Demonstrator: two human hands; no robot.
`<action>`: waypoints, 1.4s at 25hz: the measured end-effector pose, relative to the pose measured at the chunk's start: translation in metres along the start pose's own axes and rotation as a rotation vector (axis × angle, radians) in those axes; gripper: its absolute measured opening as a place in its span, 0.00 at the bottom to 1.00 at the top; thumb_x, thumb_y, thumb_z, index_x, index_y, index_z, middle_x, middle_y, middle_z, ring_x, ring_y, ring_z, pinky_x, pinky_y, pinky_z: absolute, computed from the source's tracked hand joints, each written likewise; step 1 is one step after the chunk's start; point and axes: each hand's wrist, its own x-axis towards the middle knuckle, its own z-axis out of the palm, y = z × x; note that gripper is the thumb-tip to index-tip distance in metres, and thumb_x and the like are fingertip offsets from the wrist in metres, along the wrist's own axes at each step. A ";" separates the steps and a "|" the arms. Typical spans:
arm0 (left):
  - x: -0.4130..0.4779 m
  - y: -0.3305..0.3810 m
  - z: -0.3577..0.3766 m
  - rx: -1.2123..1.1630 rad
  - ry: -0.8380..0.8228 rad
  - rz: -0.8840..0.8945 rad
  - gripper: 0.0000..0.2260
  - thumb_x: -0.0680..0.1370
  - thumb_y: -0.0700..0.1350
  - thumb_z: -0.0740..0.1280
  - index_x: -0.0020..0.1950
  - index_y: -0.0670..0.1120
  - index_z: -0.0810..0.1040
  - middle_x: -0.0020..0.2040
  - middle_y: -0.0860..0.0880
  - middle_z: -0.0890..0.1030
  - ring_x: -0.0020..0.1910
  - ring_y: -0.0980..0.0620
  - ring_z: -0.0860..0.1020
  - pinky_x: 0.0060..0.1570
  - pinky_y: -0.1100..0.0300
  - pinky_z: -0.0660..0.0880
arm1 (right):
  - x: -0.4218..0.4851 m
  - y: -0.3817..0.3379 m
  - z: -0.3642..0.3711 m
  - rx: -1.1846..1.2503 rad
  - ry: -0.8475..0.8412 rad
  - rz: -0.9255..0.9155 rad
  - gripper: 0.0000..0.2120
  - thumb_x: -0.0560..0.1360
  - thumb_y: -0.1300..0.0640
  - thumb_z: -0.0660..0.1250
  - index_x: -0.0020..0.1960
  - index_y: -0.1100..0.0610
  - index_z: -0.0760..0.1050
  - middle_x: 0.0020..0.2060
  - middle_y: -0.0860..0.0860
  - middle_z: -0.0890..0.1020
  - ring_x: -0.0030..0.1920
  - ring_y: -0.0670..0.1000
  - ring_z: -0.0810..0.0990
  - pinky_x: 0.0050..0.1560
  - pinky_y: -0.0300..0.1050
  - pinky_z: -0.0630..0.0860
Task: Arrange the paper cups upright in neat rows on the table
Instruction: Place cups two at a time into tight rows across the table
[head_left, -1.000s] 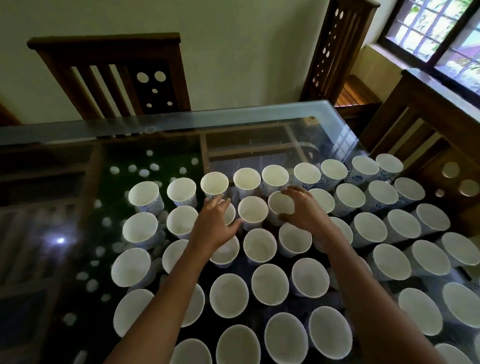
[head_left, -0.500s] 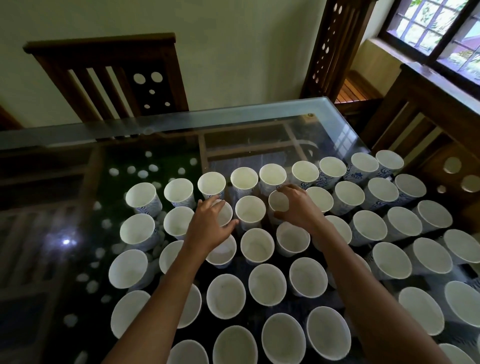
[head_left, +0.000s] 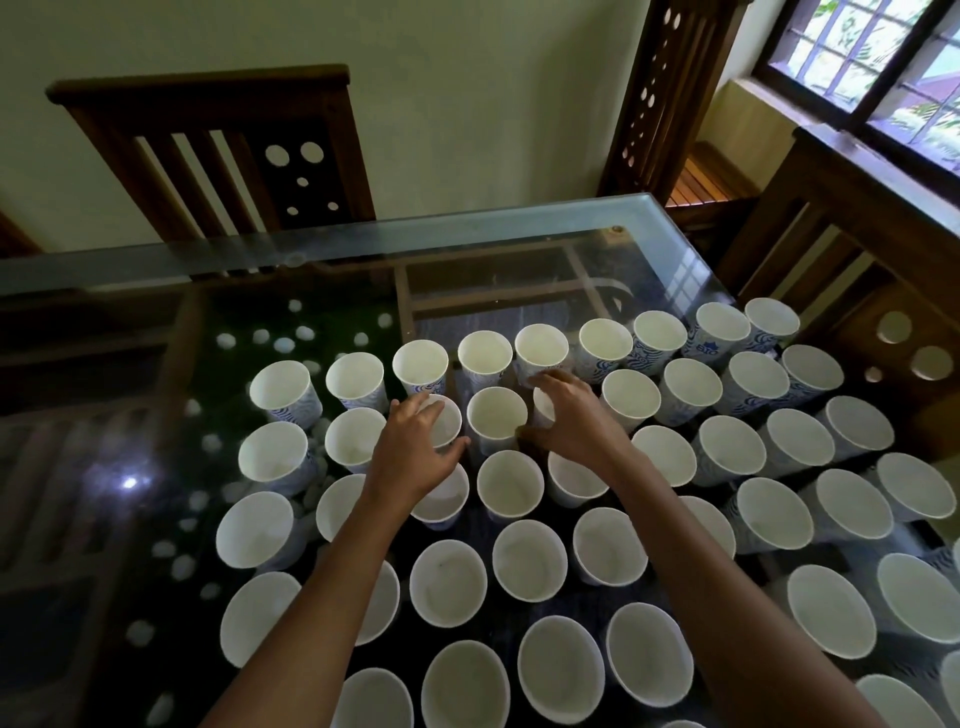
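- Cups (head_left: 511, 486) stood upright in rows on the glass tabletop (head_left: 467, 244), filling the centre, right and bottom of the frame.
- The right hand (head_left: 571, 421) was curled round a hidden cup (head_left: 541, 410) in the second row from the top, just right of centre, with only a sliver of it showing.
- The left hand (head_left: 415, 457) was spread over the left cup (head_left: 444, 423) in the same row, fingers at the far rim and thumb at the near rim. Whether the cup was gripped or merely touched could not be told.
- The middle cup (head_left: 496, 421) stood between the two hands.
- Both cups were reached from above, probably because the tight packing left no room at the sides.
- A small alignment of that row with the top row was judged to be in hand.
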 end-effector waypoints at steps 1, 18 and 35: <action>0.000 0.000 -0.001 -0.004 0.009 -0.014 0.26 0.73 0.53 0.69 0.69 0.45 0.69 0.71 0.46 0.67 0.70 0.46 0.65 0.70 0.48 0.61 | 0.003 -0.004 0.003 -0.009 -0.015 -0.016 0.31 0.67 0.53 0.76 0.66 0.59 0.70 0.65 0.56 0.73 0.64 0.57 0.71 0.61 0.51 0.69; 0.003 -0.010 -0.005 -0.019 0.001 -0.041 0.26 0.73 0.51 0.70 0.68 0.44 0.70 0.69 0.44 0.70 0.67 0.44 0.68 0.64 0.53 0.65 | 0.020 -0.019 0.014 -0.058 -0.142 -0.076 0.31 0.66 0.54 0.76 0.65 0.59 0.70 0.62 0.57 0.75 0.59 0.57 0.75 0.57 0.49 0.73; -0.006 -0.005 -0.008 -0.047 0.022 -0.041 0.27 0.73 0.52 0.69 0.69 0.44 0.69 0.71 0.45 0.67 0.69 0.45 0.65 0.67 0.53 0.62 | -0.016 -0.006 0.005 0.036 -0.032 -0.014 0.31 0.69 0.55 0.73 0.69 0.60 0.67 0.67 0.56 0.71 0.66 0.57 0.69 0.63 0.48 0.67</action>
